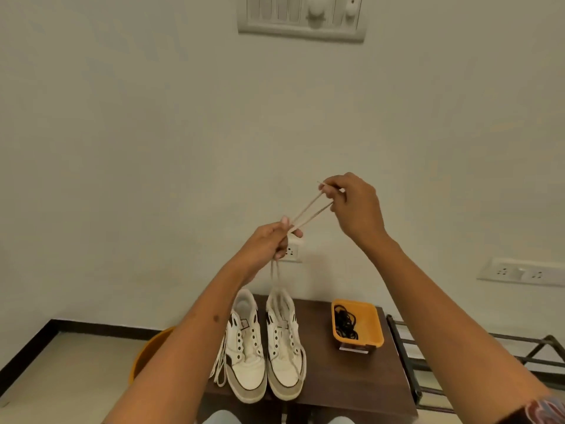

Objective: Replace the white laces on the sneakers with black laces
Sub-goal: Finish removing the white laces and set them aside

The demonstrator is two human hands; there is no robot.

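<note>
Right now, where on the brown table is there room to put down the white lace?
Bare patches on the brown table: the strip between the right sneaker and the orange tray, and the front right corner below that tray. The left side is crowded: the left sneaker sits against the right one, with a loose white lace piled at the table's left edge.

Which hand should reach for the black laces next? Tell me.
Right. The right hand is on the same side as the orange tray holding the black laces; the left hand grips the white lace above the sneakers.
</note>
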